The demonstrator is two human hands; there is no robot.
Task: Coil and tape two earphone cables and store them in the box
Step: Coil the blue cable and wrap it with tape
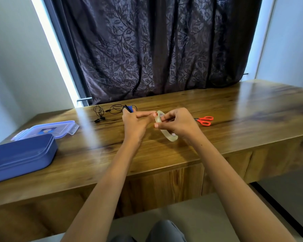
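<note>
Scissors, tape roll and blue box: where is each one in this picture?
scissors point(202, 119): head view, on the orange handle.
tape roll point(166, 135): head view, on its lower clear rim.
blue box point(21, 159): head view, on its front wall.

You are in a room of a home, most likely a bedroom or study. A heavy dark curtain point(147, 49) with a leaf pattern hangs across a window point(49, 41) right behind the counter point(234, 109), with daylight showing at its edges. The walls point(16, 58) are plain and pale. The counter is polished wood with matching cupboard fronts point(164, 182) below, furniture rather than a workbench. On it lie small household things: a blue plastic box point(21, 154) with its clear lid point(47, 129), orange scissors point(205, 120) and an earphone cable point(99, 111). The floor point(191, 206) is pale and smooth.
</note>
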